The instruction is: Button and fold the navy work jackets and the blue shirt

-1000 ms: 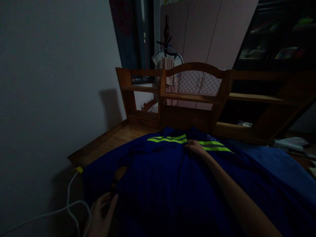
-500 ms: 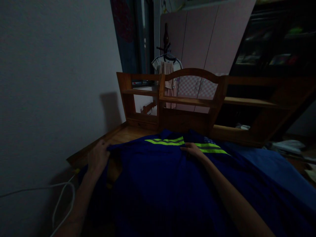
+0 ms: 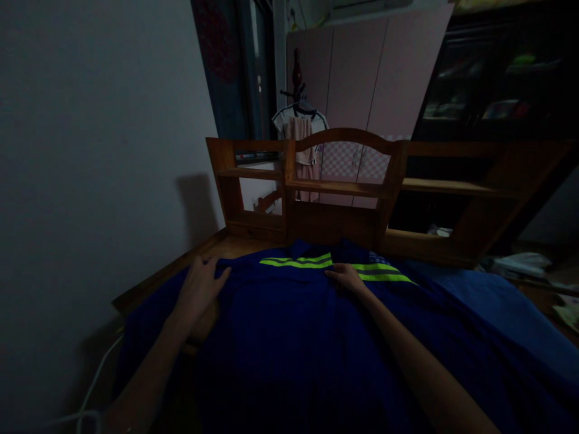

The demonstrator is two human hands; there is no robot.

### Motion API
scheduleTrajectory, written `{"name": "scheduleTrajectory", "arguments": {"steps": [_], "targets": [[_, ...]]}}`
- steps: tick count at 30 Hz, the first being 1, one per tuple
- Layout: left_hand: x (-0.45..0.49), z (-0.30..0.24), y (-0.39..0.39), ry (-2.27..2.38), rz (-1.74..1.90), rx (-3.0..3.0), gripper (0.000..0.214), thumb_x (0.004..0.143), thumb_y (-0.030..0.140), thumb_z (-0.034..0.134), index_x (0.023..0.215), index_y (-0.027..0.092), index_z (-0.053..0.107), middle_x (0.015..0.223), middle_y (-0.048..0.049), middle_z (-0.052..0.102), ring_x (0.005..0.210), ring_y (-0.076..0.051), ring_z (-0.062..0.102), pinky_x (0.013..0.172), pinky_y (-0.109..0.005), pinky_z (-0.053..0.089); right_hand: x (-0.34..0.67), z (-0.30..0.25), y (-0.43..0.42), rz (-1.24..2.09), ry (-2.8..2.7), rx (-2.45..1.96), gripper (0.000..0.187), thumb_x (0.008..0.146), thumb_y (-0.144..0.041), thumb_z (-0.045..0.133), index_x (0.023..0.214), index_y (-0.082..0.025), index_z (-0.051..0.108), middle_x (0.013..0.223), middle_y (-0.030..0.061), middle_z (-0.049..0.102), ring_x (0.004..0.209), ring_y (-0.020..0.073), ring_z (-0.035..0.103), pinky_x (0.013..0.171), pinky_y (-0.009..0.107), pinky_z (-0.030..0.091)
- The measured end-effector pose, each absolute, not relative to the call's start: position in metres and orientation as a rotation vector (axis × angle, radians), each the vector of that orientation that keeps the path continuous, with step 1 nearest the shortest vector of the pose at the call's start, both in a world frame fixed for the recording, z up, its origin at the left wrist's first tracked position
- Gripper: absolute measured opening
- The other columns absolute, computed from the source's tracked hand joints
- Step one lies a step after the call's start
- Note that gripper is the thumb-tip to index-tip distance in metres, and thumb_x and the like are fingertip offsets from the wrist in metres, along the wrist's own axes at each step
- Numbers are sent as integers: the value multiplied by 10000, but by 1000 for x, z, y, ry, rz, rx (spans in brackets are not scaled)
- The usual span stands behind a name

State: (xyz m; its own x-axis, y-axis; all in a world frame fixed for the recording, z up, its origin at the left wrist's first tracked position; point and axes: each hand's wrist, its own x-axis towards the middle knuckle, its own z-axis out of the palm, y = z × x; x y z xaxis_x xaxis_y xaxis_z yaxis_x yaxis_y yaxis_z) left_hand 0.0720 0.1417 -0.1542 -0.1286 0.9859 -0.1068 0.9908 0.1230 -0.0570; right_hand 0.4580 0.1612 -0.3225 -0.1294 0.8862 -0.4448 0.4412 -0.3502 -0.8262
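A dark blue work jacket (image 3: 271, 325) with yellow-green and grey reflective stripes lies spread out, collar toward the wooden headboard. My left hand (image 3: 201, 289) rests on its left shoulder and sleeve area, thumb apart from the fingers, not gripping the cloth. At the front opening, between the two striped chest panels, my right hand (image 3: 347, 277) has its bent fingers closed on the jacket's edge. The lower part of the jacket is very dark and hard to make out.
The wooden headboard (image 3: 335, 232) with open shelves stands just beyond the jacket. A pale wall (image 3: 113, 150) closes the left side, with a white cable (image 3: 100, 367) below. Blue cloth (image 3: 479, 289) lies at right. Farther back are a pink wardrobe (image 3: 353, 84) and hanging clothes (image 3: 301, 129).
My left hand has let go of the raised shoulder cloth and opened, moving slightly right. The sleeve now lies spread farther left. My right hand stays at the front opening.
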Motion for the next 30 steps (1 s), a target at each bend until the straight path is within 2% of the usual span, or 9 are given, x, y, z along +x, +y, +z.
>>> {"name": "scheduleTrajectory", "arguments": {"steps": [2,6,9,11,13,17,22,27,30], "targets": [[86,-153,128,2330,-243,2021,533,874,576,339,1052,161,621,976,-121,648,865,-262,622,773,-353,463,458,-325,162,1480,-1477,-1739,310,764,-442,633,657,-172,526,439,-50,531,344,85,491,347,166,300],[97,-172,120,2271,-565,1850,663,789,730,351,836,142,652,837,-157,671,812,-329,642,729,-415,464,459,-328,161,1485,-1473,-1714,302,766,-446,625,682,-168,540,484,-46,552,372,83,506,358,164,315],[92,-194,124,2184,-608,1860,519,850,609,390,921,153,628,949,-155,676,895,-304,644,735,-371,464,459,-327,161,1507,-1467,-1693,300,768,-445,622,686,-167,547,480,-43,550,370,83,501,355,165,320],[86,-206,126,2135,-527,1904,365,901,472,383,1009,194,594,1026,-119,670,923,-256,644,729,-320,459,459,-325,160,1531,-1460,-1677,296,776,-445,615,694,-167,553,471,-41,548,365,84,497,351,165,326],[79,-212,128,2170,-422,1907,319,932,420,331,1039,236,568,1025,-86,674,902,-232,650,706,-296,451,458,-323,160,1561,-1451,-1650,294,792,-447,596,708,-168,555,492,-35,562,370,86,508,345,163,334],[70,-213,132,2353,-299,1830,359,951,448,262,1057,254,545,925,-81,688,855,-240,657,675,-292,440,456,-318,160,1630,-1446,-1577,286,824,-431,556,727,-162,560,620,-9,631,382,75,522,334,159,349],[85,-178,116,2376,-3,1904,348,928,473,344,1076,206,512,929,-76,661,851,-226,643,703,-291,460,456,-316,160,1660,-1407,-1580,267,846,-392,538,720,-157,548,629,-2,636,371,64,515,323,145,343],[102,-151,28,2386,415,1762,350,859,574,425,926,248,534,951,-27,639,852,-206,641,774,-315,498,455,-319,163,1682,-1357,-1621,266,844,-373,552,693,-154,548,608,6,639,372,60,519,332,133,348],[92,-174,-45,2467,435,1374,382,798,610,480,985,281,528,1037,-34,623,919,-235,648,788,-368,542,455,-319,164,1693,-1338,-1633,266,841,-371,561,688,-155,549,599,3,631,374,60,523,336,133,352]]}}
